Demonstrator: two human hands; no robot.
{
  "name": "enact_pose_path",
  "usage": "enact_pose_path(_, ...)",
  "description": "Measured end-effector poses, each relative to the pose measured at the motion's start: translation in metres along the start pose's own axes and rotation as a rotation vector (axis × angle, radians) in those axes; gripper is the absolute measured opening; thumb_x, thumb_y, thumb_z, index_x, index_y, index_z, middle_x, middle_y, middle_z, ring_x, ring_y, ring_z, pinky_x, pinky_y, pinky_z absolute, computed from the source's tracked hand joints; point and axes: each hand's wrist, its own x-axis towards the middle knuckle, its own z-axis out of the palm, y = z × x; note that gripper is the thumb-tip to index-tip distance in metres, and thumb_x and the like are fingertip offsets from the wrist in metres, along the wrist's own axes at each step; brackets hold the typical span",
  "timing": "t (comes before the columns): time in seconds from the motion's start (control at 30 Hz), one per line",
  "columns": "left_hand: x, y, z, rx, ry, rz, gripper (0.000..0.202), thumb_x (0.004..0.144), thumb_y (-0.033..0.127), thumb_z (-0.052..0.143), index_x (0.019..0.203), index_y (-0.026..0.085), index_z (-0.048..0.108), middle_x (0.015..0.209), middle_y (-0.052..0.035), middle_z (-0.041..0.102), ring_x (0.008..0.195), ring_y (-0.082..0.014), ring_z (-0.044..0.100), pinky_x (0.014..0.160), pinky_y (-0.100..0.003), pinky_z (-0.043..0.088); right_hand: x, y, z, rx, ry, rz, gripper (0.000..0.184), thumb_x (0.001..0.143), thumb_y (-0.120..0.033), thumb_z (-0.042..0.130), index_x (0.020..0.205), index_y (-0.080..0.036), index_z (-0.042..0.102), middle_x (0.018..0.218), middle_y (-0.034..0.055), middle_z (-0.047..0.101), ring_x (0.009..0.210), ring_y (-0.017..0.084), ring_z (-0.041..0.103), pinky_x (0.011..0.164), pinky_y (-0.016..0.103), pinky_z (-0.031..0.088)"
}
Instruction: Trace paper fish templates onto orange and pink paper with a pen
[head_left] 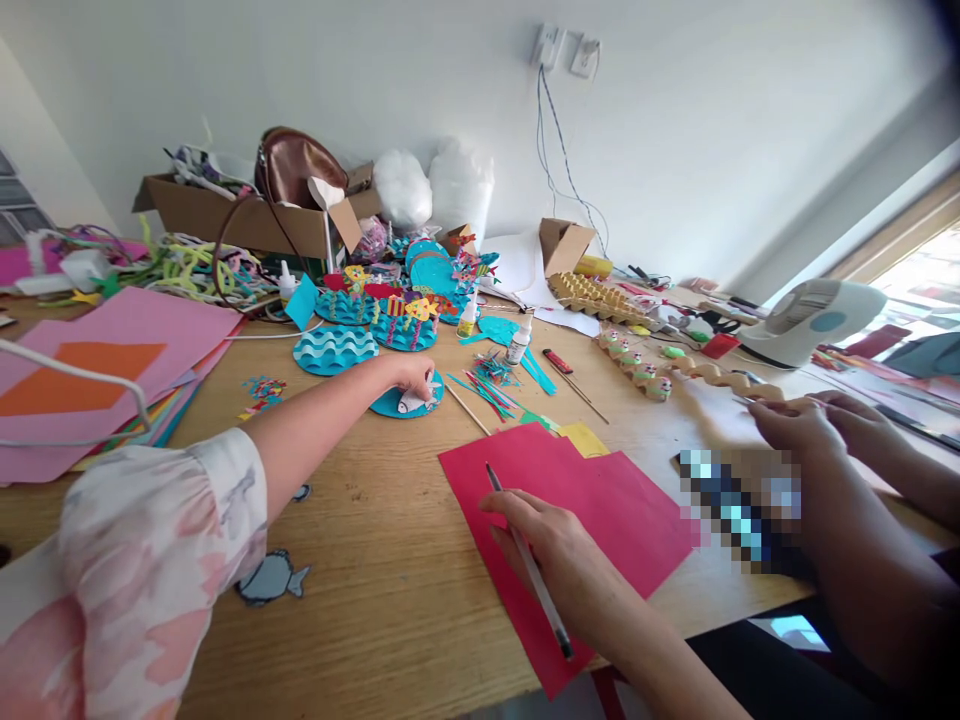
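Fingers [517, 503] of right hand [559, 540] clamp pen [541, 592]; left hand [415, 375] touches fish [409, 403], grip unclear.
Forearm [637, 622] could drag red paper [626, 510] off near edge of tabletop [367, 600].

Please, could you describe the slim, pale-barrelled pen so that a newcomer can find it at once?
On the light-brown wooden table, find the large red paper sheet that reaches the near edge. Above this sheet, the person's right hand holds the slim, pale-barrelled pen at a slant. Unlike the thin tan sticks lying beyond the sheet, it is dark at both ends.
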Motion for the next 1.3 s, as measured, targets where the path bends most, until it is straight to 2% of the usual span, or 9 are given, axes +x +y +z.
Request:
enact_pose_path(0.1, -0.015, 0.0, -0.008, -0.111, 0.033, -0.003, 0.027, 0.061, 0.019, 0.062, 0.087, 0.014, 0.056, 0.069, 0.0013, 0.058, 0.058, -0.012, 0.053, 0.05, -0.019, 0.038, -0.002, 0.002, 0.002, 0.012, 0.009, -0.004, 0.025, 0.093, -0.021, 0.034, 0.099, -0.02, 0.058, 0.085, 0.0061, 0.063, 0.073, 0.015, 0.06, 0.065, 0.024, 0.044)
enact_pose_path(0.23, -0.055, 0.002, -0.03, -0.28, 0.13, 0.011, 0.029, 0.078, 0.015, 0.044, 0.107, 0.015, 0.044, 0.081, -0.0014, 0.055, 0.063, -0.0102, 0.054, 0.054, -0.019, 0.042, -0.006, 0.004, 0.006, 0.045, 0.02, -0.01, 0.026, 0.093, -0.021, 0.034, 0.106, -0.022, 0.056, 0.091, 0.0064, 0.064, 0.077, 0.016, 0.062, 0.066, 0.025, 0.045)
enact_pose_path(0.37, -0.104, 0.009, -0.044, -0.585, 0.221, 0.062, 0.031, 0.077, 0.006, 0.04, 0.107, 0.017, 0.042, 0.071, 0.001, 0.048, 0.056, -0.0087, 0.049, 0.052, -0.019, 0.04, -0.008, 0.003, 0.009, 0.056, 0.038, -0.008, 0.025, 0.093, -0.025, 0.035, 0.103, -0.023, 0.058, 0.094, 0.0065, 0.066, 0.081, 0.017, 0.064, 0.067, 0.024, 0.046)
enact_pose_path(0.5, -0.149, 0.007, -0.032, -0.479, 0.291, 0.035, 0.028, 0.08, 0.01, 0.038, 0.106, 0.018, 0.043, 0.068, 0.0018, 0.049, 0.054, -0.0089, 0.047, 0.049, -0.019, 0.034, -0.01, -0.001, 0.009, 0.04, 0.06, -0.026, 0.025, 0.092, -0.025, 0.037, 0.103, -0.022, 0.059, 0.095, 0.007, 0.068, 0.081, 0.016, 0.066, 0.065, 0.022, 0.048)
enact_pose_path(0.67, -0.189, -0.027, -0.004, -0.217, 0.336, -0.081, 0.028, 0.079, 0.018, 0.041, 0.106, 0.02, 0.047, 0.074, 0.0005, 0.054, 0.064, -0.0121, 0.051, 0.055, -0.021, 0.035, -0.012, -0.008, 0.006, 0.016, 0.065, -0.049, 0.025, 0.09, -0.022, 0.039, 0.104, -0.023, 0.06, 0.096, 0.0071, 0.069, 0.082, 0.017, 0.067, 0.066, 0.022, 0.05)
enact_pose_path(0.87, -0.201, -0.068, 0.016, -0.177, 0.294, -0.182, 0.029, 0.076, 0.019, 0.04, 0.103, 0.02, 0.05, 0.075, 0.0005, 0.055, 0.065, -0.0137, 0.052, 0.053, -0.021, 0.036, -0.006, -0.018, 0.009, -0.027, 0.02, -0.048, 0.027, 0.092, -0.027, 0.033, 0.099, -0.022, 0.059, 0.088, 0.0078, 0.069, 0.076, 0.017, 0.067, 0.062, 0.024, 0.05)
enact_pose_path(1.03, -0.197, -0.076, 0.027, -0.124, 0.206, -0.203, 0.029, 0.076, 0.015, 0.039, 0.101, 0.018, 0.054, 0.075, -0.0003, 0.057, 0.067, -0.014, 0.054, 0.055, -0.021, 0.038, 0.001, -0.019, 0.017, -0.041, -0.031, -0.094, 0.027, 0.093, -0.027, 0.033, 0.102, -0.023, 0.058, 0.092, 0.0069, 0.069, 0.078, 0.017, 0.067, 0.063, 0.024, 0.05)
enact_pose_path(1.17, -0.2, -0.075, 0.032, 0.036, 0.167, -0.158, 0.028, 0.08, 0.017, 0.04, 0.103, 0.018, 0.056, 0.093, -0.0041, 0.062, 0.085, -0.0167, 0.057, 0.073, -0.024, 0.042, 0.004, -0.021, 0.019, -0.057, -0.056, -0.126, 0.025, 0.092, -0.024, 0.035, 0.099, -0.023, 0.059, 0.089, 0.0056, 0.068, 0.074, 0.016, 0.066, 0.063, 0.024, 0.05)
enact_pose_path(1.3, -0.207, -0.079, 0.03, 0.246, 0.151, -0.071, 0.039, 0.074, 0.025, 0.056, 0.113, 0.019, 0.054, 0.121, -0.0081, 0.053, 0.114, -0.0234, 0.044, 0.098, -0.032, 0.031, 0.002, -0.02, 0.014, -0.069, -0.075, -0.126, 0.024, 0.091, -0.021, 0.036, 0.102, -0.024, 0.057, 0.091, 0.0045, 0.068, 0.076, 0.016, 0.066, 0.063, 0.023, 0.049)
